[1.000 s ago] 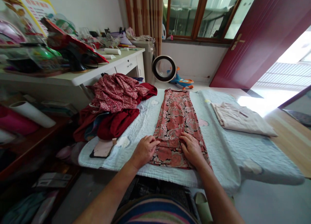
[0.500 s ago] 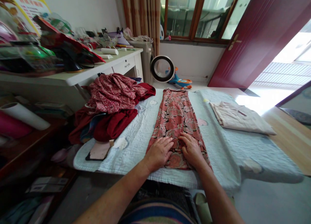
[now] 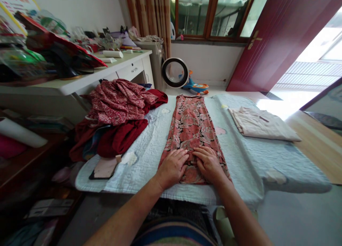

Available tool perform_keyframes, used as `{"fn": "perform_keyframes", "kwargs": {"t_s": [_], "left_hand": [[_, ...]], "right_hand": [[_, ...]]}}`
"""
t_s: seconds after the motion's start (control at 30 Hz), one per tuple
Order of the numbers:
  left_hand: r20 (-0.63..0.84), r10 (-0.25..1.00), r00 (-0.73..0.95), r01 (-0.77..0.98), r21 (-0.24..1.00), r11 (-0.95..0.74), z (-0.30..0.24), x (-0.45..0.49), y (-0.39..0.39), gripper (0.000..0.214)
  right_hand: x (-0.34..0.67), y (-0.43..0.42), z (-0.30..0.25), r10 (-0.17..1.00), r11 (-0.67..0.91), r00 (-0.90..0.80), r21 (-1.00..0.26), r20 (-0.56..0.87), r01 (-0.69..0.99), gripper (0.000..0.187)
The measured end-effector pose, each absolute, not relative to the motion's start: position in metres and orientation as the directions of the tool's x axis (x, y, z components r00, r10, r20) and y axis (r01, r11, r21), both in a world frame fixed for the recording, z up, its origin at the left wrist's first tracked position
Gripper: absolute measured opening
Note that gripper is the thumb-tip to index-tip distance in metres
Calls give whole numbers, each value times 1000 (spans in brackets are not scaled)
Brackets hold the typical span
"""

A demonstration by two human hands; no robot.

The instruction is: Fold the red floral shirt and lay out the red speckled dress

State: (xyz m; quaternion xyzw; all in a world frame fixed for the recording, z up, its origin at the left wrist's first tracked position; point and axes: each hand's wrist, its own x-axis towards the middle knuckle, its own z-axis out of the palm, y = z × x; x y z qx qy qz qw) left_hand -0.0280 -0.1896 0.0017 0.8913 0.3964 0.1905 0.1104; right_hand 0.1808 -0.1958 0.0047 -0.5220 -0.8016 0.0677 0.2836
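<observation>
Work surface: light-blue quilt [image 3: 144,167], padded, with cloud-like motifs; a raised fold runs along its right part. What bears it is mostly hidden.
Floral garment [image 3: 190,126]: laid lengthwise on the middle of the quilt – narrow end away from the person, wide end toward the person. Print: red and pink flowers on black.
Left hand [image 3: 173,167]: palm down on the near part of the floral garment, fingers extended; released, nothing clasped.
Right hand [image 3: 210,164]: just beside the left hand, palm down on the same cloth, fingers slightly bent; released.
Left side of quilt: clothes heap [image 3: 120,100], patterned red cloth over dark red pieces. A flat pink-topped item [image 3: 104,167] with a dark edge lies near the rounded corner.
Right side of quilt: folded cream garment [image 3: 263,123]. A wood-toned surface [image 3: 317,142] adjoins beyond it.
Desk [image 3: 143,53]: white, behind the heap, with a handled drawer; top crowded, white roll [image 3: 113,54] near the front edge.
Washing machine [image 3: 155,55]: past the desk, round door [image 3: 175,72] swung out.
Floor, far end: blue-and-orange toy [image 3: 196,86].
Far wall: brown-framed window [image 3: 211,16], striped curtain [image 3: 149,18] at its left.
Entrance: dark red door [image 3: 280,36] ajar – bright daylight beyond.
</observation>
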Motion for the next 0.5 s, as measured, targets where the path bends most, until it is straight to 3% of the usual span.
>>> {"fn": "perform_keyframes", "kwargs": {"t_s": [0.3,0.5], "left_hand": [[245,753,610,674,339,-656,2,-28,-190,42],[254,752,608,676,330,-659,2,-28,-191,45]], "right_hand": [[210,-204,7,883,363,-182,-383,433,849,27],[181,-207,18,877,436,-272,-417,397,797,28]]}}
